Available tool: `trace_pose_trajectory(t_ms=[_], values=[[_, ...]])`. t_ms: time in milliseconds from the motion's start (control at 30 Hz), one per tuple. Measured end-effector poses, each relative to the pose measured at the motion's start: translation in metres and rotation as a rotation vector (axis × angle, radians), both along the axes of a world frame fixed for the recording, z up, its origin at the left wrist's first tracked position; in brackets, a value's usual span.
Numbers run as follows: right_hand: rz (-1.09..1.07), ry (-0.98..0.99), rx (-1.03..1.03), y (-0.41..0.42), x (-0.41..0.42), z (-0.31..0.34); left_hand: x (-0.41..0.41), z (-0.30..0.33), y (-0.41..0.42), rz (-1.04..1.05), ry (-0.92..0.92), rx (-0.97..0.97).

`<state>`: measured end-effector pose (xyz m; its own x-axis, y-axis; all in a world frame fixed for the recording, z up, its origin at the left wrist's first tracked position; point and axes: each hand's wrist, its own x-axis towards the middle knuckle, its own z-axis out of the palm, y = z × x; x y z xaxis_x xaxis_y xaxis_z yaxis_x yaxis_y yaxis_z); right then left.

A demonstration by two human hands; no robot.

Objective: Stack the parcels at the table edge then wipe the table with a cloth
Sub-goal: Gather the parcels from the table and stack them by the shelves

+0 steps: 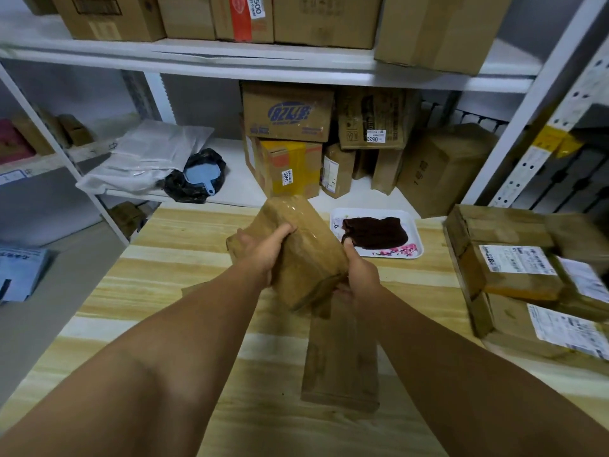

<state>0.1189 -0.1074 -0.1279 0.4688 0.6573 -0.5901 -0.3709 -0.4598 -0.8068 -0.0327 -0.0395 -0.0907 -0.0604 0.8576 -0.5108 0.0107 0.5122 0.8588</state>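
Note:
I hold a brown taped parcel (303,249) above the middle of the wooden table (184,268). My left hand (263,252) grips its left side, and my right hand (357,275) grips its near right corner. Beneath it a flat brown parcel (341,361) lies on the table. A pile of labelled parcels (527,282) sits at the table's right edge. A dark brown cloth (374,232) lies on a white tray (412,252) at the far side of the table.
White shelving (230,62) behind the table carries many cardboard boxes (286,113), grey plastic mailers (145,153) and a black bag with a blue object (197,176). A metal upright (540,103) stands at the right. Blue packets (19,272) lie low at the left.

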Motion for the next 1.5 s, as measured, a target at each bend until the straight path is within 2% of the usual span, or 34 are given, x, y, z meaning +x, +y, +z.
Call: trace_pose_trajectory(t_ms=[167, 300, 700, 867, 967, 1033, 1167, 1500], values=[[-0.012, 0.141, 0.074, -0.008, 0.007, 0.000, 0.028, 0.006, -0.005, -0.026, -0.160, -0.131], [-0.080, 0.280, 0.093, -0.014, 0.017, 0.009, 0.051, 0.014, -0.011, -0.004, -0.197, -0.099], [-0.319, 0.093, 0.150, -0.040, 0.115, 0.040, 0.143, 0.027, -0.028, -0.211, -0.125, -0.028], [-0.354, 0.067, 0.158, -0.061, 0.174, 0.064, 0.193, 0.022, -0.035, -0.284, -0.158, -0.027], [-0.394, -0.011, 0.126, -0.063, 0.229, 0.053, 0.226, 0.021, -0.043, -0.381, -0.168, -0.004], [-0.393, -0.009, 0.131, -0.065, 0.264, 0.042, 0.249, 0.022, -0.049, -0.436, -0.178, 0.039], [-0.374, -0.010, 0.198, -0.085, 0.285, 0.074, 0.290, 0.021, -0.056, -0.462, -0.216, 0.047], [-0.346, -0.064, 0.221, -0.077, 0.392, 0.064, 0.389, 0.015, -0.056, -0.501, -0.137, 0.116]])
